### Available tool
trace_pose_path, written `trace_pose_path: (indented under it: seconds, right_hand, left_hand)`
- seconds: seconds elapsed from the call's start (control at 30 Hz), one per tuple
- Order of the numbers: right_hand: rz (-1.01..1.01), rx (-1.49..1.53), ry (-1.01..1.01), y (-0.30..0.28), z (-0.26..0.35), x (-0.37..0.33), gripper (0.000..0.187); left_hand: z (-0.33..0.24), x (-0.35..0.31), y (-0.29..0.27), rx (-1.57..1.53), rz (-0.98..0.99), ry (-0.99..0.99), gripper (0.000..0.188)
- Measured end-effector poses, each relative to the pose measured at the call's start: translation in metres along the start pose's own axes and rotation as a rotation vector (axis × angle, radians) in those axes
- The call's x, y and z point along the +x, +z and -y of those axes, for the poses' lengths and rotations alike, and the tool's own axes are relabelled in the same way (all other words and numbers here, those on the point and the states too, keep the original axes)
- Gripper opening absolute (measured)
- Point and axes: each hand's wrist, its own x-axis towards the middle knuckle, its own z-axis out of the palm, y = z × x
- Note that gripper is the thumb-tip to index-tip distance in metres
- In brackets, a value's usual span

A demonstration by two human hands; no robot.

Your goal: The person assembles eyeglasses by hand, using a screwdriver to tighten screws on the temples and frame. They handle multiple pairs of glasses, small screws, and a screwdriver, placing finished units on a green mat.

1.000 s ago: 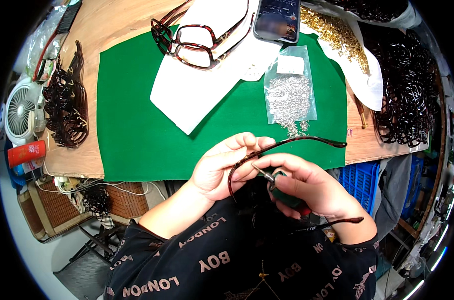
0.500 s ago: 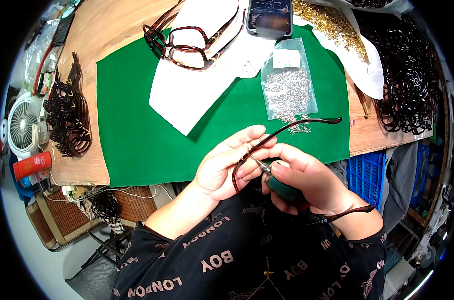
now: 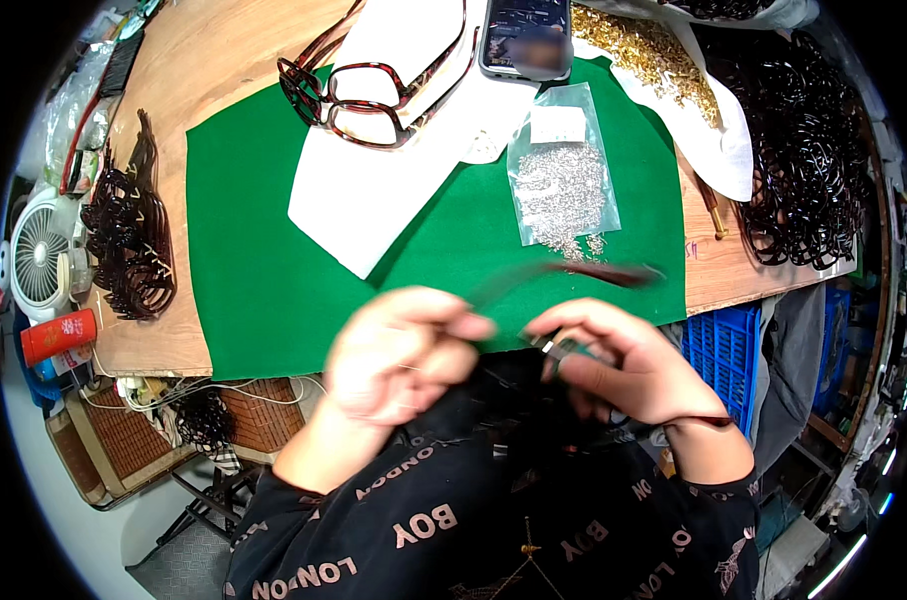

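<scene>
My left hand (image 3: 399, 355), smeared by motion, is closed at the near edge of the green mat, pinching a dark tortoiseshell eyeglass frame (image 3: 619, 272). One temple of that frame sweeps blurred to the right over the mat; the tip of the other shows by my right wrist. The frame's front is lost against my dark shirt. In my right hand (image 3: 629, 365) is a small screwdriver (image 3: 552, 348) with a metal shank and green handle, its tip apart from my left fingers. A clear bag of tiny silver screws (image 3: 564, 185) lies beyond, some spilled from its near end.
Two tortoiseshell glasses (image 3: 369, 105) rest on white paper (image 3: 359, 215) upon the green mat (image 3: 244, 230). Behind are a phone (image 3: 526, 40) and a heap of gold-coloured parts (image 3: 664, 70). Dark frames are piled right (image 3: 809, 150) and left (image 3: 129, 230). A white fan (image 3: 42, 250) stands far left.
My hands have drawn apart: the left moved left and closed more, and the screwdriver came away from the frame. The held frame's temple has swung lower.
</scene>
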Motion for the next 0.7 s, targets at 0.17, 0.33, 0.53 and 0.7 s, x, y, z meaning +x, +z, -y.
trace_pose_path:
  seconds: [0.17, 0.33, 0.53, 0.7]
  right_hand:
    - [-0.464, -0.782, -0.322, -0.007, -0.019, -0.013, 0.033]
    - [-0.404, -0.887, -0.258, 0.002, -0.013, -0.01, 0.036]
    - [-0.412, -1.009, -0.238, 0.001, -0.015, -0.01, 0.036]
    - [-0.384, -0.966, -0.246, -0.004, -0.012, -0.009, 0.035]
  left_hand:
    - [-0.078, -0.041, -0.033, 0.21, -0.146, 0.556, 0.036]
    - [-0.091, -0.049, -0.039, 0.599, -0.682, 0.602, 0.041]
    - [-0.047, -0.019, 0.021, 2.214, -0.556, 0.741, 0.034]
    - [-0.032, -0.004, 0.021, 2.381, -0.513, 0.236, 0.023]
